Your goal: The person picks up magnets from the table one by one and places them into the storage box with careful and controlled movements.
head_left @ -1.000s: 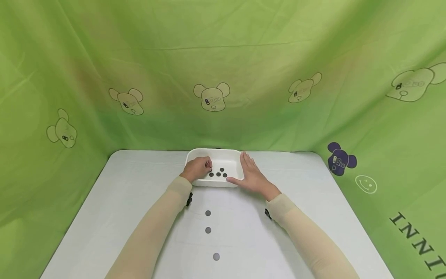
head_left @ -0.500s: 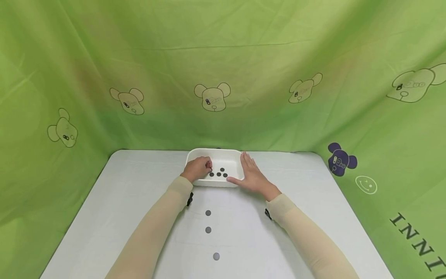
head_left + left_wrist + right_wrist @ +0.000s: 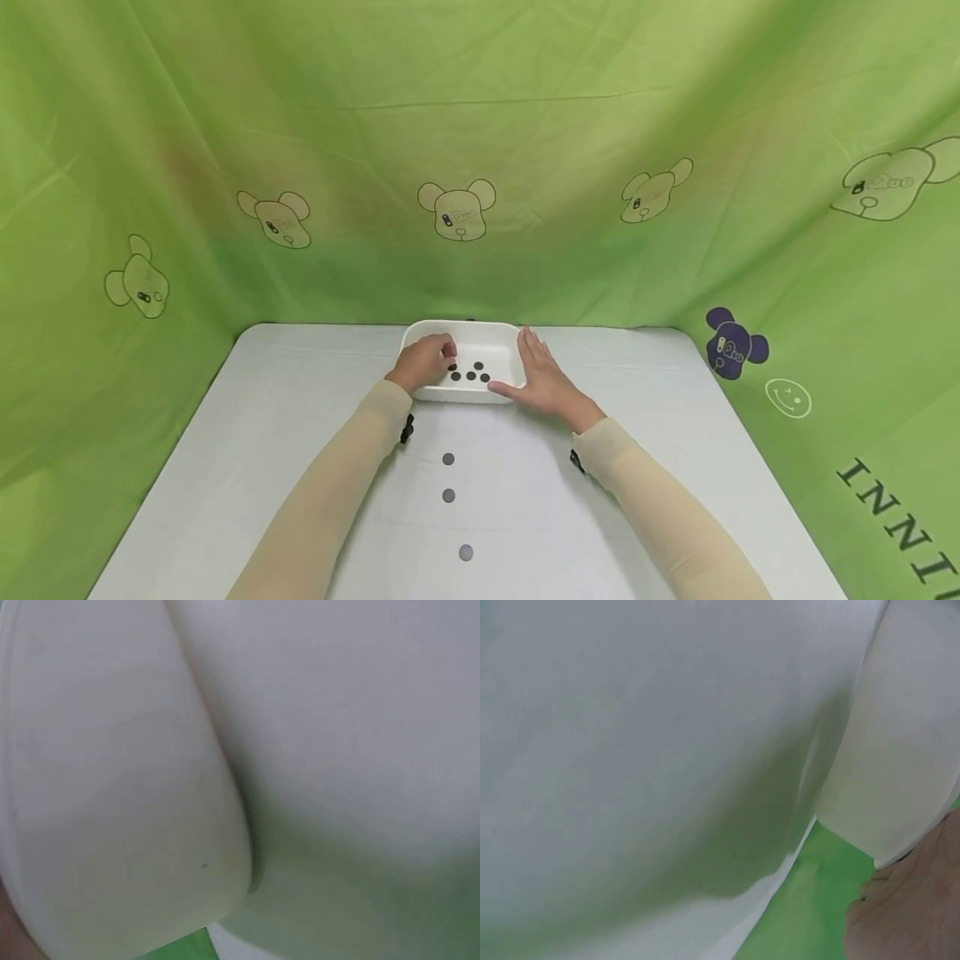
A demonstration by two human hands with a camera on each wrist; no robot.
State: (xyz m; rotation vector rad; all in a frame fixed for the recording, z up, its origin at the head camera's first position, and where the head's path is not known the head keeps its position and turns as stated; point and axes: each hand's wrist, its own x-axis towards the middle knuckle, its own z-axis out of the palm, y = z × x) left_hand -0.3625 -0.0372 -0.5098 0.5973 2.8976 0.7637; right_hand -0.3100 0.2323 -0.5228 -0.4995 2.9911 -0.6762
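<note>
Compared with half a second ago, the left hand (image 3: pixel 422 362) moves back very slightly, and the dark disc (image 3: pixel 452 367) below its fingertips shows a little more; the right hand (image 3: pixel 549 385) keeps its place. Both hands are at the white tray (image 3: pixel 461 396), which stands at the far edge of the tabletop (image 3: pixel 337 367). Left fingers are curled and reach down inside its left part. This grip is narrow, but I cannot tell from so far whether it pinches the disc or is just apart from it. On the other side, the right hand rests on the right end of the tray, with the fingers straight and the thumb spread along the front rim; its grip is wide.

Four more dark discs (image 3: pixel 471 376) lie near each other on the tray's bottom. Between the forearms, three grey discs (image 3: pixel 448 496) lie in a loose line on the tabletop. Behind and at the sides hangs a green cloth (image 3: pixel 555 275) with printed bear heads.
</note>
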